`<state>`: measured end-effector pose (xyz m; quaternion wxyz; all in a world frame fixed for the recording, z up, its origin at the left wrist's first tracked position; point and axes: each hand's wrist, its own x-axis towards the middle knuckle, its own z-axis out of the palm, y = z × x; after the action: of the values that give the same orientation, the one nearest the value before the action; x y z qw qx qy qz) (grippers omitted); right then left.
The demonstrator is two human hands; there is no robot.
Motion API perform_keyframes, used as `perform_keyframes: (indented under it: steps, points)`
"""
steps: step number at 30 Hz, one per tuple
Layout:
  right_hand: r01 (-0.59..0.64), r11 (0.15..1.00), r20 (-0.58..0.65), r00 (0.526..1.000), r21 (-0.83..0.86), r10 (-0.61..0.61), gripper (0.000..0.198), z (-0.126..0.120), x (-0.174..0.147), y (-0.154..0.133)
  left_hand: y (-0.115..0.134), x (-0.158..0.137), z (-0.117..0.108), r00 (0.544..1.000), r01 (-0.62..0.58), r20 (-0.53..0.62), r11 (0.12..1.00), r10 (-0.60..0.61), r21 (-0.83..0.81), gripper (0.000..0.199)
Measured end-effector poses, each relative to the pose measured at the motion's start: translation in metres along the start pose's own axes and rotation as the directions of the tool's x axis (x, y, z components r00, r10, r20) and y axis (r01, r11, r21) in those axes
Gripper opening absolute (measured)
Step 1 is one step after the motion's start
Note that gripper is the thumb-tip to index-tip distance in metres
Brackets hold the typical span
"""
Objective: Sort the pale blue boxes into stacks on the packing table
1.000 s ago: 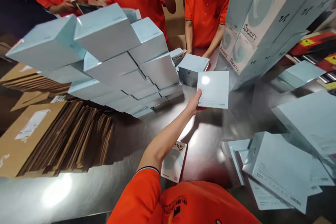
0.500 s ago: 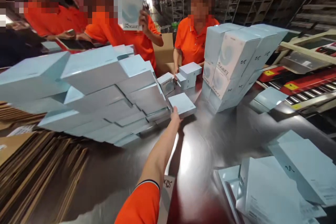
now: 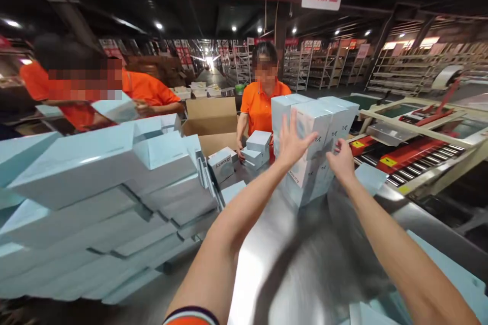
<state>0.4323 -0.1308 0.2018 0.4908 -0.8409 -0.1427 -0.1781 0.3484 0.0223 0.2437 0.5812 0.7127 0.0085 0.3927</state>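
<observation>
Pale-blue cardboard dominates: we see a block of upright boxes (image 3: 319, 177) on the bare metal table (image 3: 305, 274), closely packed in tiers, presumably so that each column steadies its neighbour; our left hand (image 3: 294, 141) is before its front face, fingers spread and thumb wide, a posture suited to bracing a broad flat side; our right hand (image 3: 342, 161) is at the block's right side, fingers curled in, though we cannot tell whether they pinch or touch anything; neither contact is certain from this angle; on the left we note a larger stack (image 3: 114, 213), its boxes overlapping in staggered layers, probably for stability; beyond, a co-worker (image 3: 263, 99) has a hand at smaller boxes (image 3: 259, 141).
</observation>
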Motion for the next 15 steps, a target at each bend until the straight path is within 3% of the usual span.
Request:
perform_keyframes:
  steps: [1, 3, 5, 7, 9, 10, 12, 15]
  points:
    - [-0.019, 1.0, -0.043, 0.999, 0.02, 0.02, 0.077, 0.007, 0.01, -0.002, 0.015, 0.021, 0.008, 0.995, -0.088, 0.042, 0.995, 0.086, 0.055, 0.097]
    - [-0.031, 0.998, -0.101, 0.994, 0.048, 0.036, 0.085, 0.008, 0.027, -0.003, 0.035, 0.046, 0.018, 0.99, -0.092, 0.116, 0.987, 0.076, 0.135, 0.075]
    - [-0.024, 0.999, -0.11, 0.993, 0.046, 0.029, 0.094, 0.0, 0.039, -0.005, 0.038, 0.049, 0.018, 0.993, -0.021, 0.12, 0.988, 0.002, 0.155, 0.047]
    - [-0.024, 1.0, -0.06, 0.998, 0.003, 0.024, 0.105, -0.008, 0.045, -0.01, 0.028, 0.032, 0.003, 0.999, -0.031, 0.045, 0.997, 0.028, 0.077, 0.03]
    - [-0.038, 0.998, 0.015, 0.999, -0.058, 0.038, 0.112, -0.013, 0.043, -0.019, 0.011, 0.001, -0.027, 0.995, -0.062, -0.078, 0.994, 0.055, -0.085, 0.029]
    - [-0.046, 0.996, 0.045, 0.998, -0.077, 0.049, 0.113, -0.013, 0.041, -0.025, 0.002, -0.018, -0.046, 0.991, -0.035, -0.13, 0.984, 0.013, -0.173, 0.029]
    - [-0.059, 0.993, 0.076, 0.995, -0.107, 0.068, 0.111, -0.011, 0.033, -0.036, -0.017, -0.057, -0.087, 0.962, 0.114, -0.197, 0.932, -0.191, -0.343, 0.034]
    - [-0.077, 0.979, 0.042, 0.995, -0.189, 0.086, 0.096, -0.006, 0.024, -0.051, -0.036, -0.115, -0.142, 0.846, 0.289, -0.24, 0.786, -0.477, -0.546, 0.035]
